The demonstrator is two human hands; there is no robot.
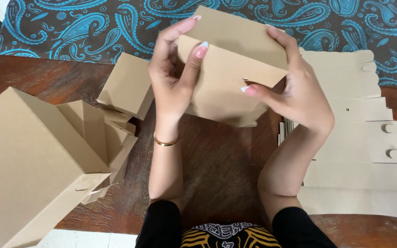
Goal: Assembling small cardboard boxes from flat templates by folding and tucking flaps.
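Observation:
Both of my hands hold a brown cardboard box [228, 73] raised above the dark wooden table [217, 170]. My left hand [173, 78] grips its left side, fingers curled over the top edge and thumb pressed on the front panel. My right hand [295, 87] clasps the right side, with the thumb on the front near a small slot. The box looks partly folded, its lid flap angled back.
Folded cardboard boxes lie at the left: a large one [28, 160], a smaller one [127, 85] and open ones [106, 138] between. A stack of flat, unfolded box blanks [359, 151] sits at the right. A blue paisley cloth [93, 23] covers the far side.

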